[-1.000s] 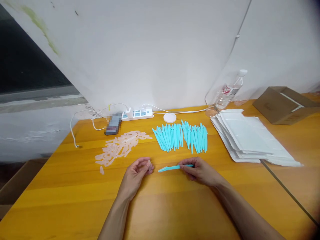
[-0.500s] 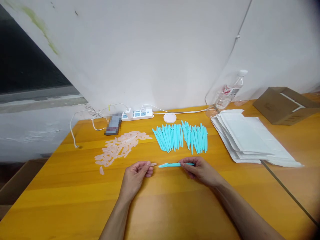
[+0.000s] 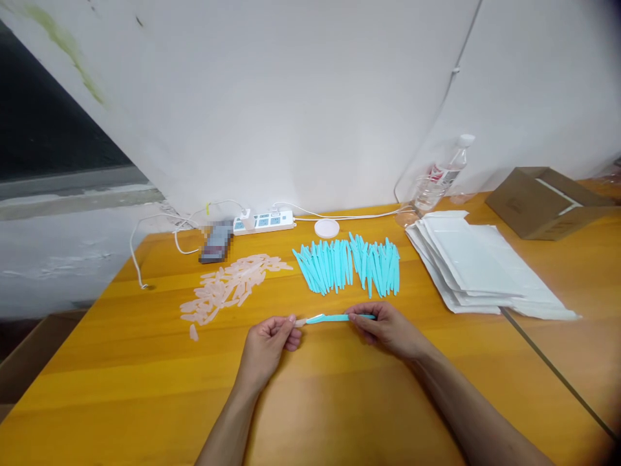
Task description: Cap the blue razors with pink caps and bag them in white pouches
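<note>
My left hand (image 3: pixel 272 340) is closed, pinching a small pale pink blade cap (image 3: pixel 301 322) between thumb and fingers. The handle of a turquoise eyebrow razor (image 3: pixel 334 318) is gripped by my right hand (image 3: pixel 385 329), its blade end pointing left. Cap and razor tip meet end to end just above the table; how far the tip sits inside the cap is too small to tell. Beyond my left hand lies a loose pile of pale pink caps (image 3: pixel 228 285). Two bunches of turquoise razors (image 3: pixel 327 265) lie side by side past my right hand.
White padded envelopes (image 3: pixel 475 265) are stacked at the right, near a cardboard box (image 3: pixel 543 204) and a plastic bottle (image 3: pixel 441 175). Along the wall are a power strip (image 3: pixel 269 221) with cables, a blurred phone-like object (image 3: pixel 216 243) and a round whitish lid (image 3: pixel 326 228).
The gap between cap and razor has closed: my hands have come slightly together, and the cap now touches the razor's blade end. The view has shifted a little.
</note>
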{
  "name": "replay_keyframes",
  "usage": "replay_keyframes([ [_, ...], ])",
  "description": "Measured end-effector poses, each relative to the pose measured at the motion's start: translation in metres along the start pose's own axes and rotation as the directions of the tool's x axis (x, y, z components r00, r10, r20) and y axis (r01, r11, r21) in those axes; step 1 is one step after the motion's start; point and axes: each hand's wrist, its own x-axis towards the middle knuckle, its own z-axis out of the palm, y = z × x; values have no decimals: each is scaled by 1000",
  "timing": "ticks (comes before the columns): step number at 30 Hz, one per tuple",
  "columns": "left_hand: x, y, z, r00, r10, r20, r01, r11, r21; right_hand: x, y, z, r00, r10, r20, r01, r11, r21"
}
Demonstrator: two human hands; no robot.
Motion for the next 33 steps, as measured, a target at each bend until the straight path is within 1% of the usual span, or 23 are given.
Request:
replay_keyframes([
  [3,2,0,-5,1000,4,-21,-5,1000,-7,1,0,-1,1000,0,-9,0,1000,0],
  [5,1,-1,-5,1000,8,-24,-8,1000,-5,0,0,-2,1000,0,-7,0,1000,-8],
  [12,-1,-4,10,999,12,46,-13,999,33,0,-1,2,1000,16,-5,-16,1000,-16],
  [14,-2,-7,15,998,30,60,-35,997,73,-1,-2,3,1000,30,-10,-31,996,-78],
  [15,-3,-8,17,995,62,75,-71,990,122,-1,-2,4,999,20,-27,-23,991,-132],
  [16,-5,-9,19,989,115,98,-132,972,195,-1,-3,5,999,-16,-52,5,980,-201],
  [17,-6,-10,20,974,188,128,-217,934,285,-2,-3,5,993,-79,-82,53,957,-286],
  [18,-8,-11,21,947,273,170,-319,870,377,-3,-3,5,982,-162,-102,111,916,-385],
  [20,-10,-13,21,859,427,282,-511,682,524,-5,-3,6,944,-322,-74,221,781,-583],
  [21,-11,-13,20,813,478,331,-577,587,568,-7,-3,7,929,-369,-34,256,706,-661],
  [22,-11,-14,20,776,513,367,-619,511,596,-8,-2,7,920,-391,6,277,641,-716],
  [23,-10,-15,19,751,530,393,-643,457,614,-8,-2,8,916,-400,34,289,597,-748],
  [24,-10,-15,18,740,536,406,-652,424,628,-8,-1,8,913,-406,36,286,575,-767],
  [25,-9,-16,17,738,534,413,-654,411,635,-7,-2,6,910,-414,-1,259,571,-779],
  [26,-9,-16,16,739,531,415,-653,410,637,-5,-3,4,902,-427,-72,209,575,-791],
  [27,-8,-16,16,739,528,417,-652,410,638,-2,-5,1,880,-444,-170,137,579,-804],
  [29,-8,-17,15,737,529,420,-654,404,640,7,-13,-8,797,-475,-374,-48,568,-822],
  [30,-8,-18,15,734,531,423,-657,398,640,12,-19,-14,755,-478,-448,-140,551,-823],
  [31,-9,-18,15,730,534,427,-661,392,640,17,-25,-19,735,-463,-495,-219,529,-820],
  [33,-9,-19,15,725,534,435,-667,384,638,28,-35,-28,729,-412,-546,-337,478,-811],
])
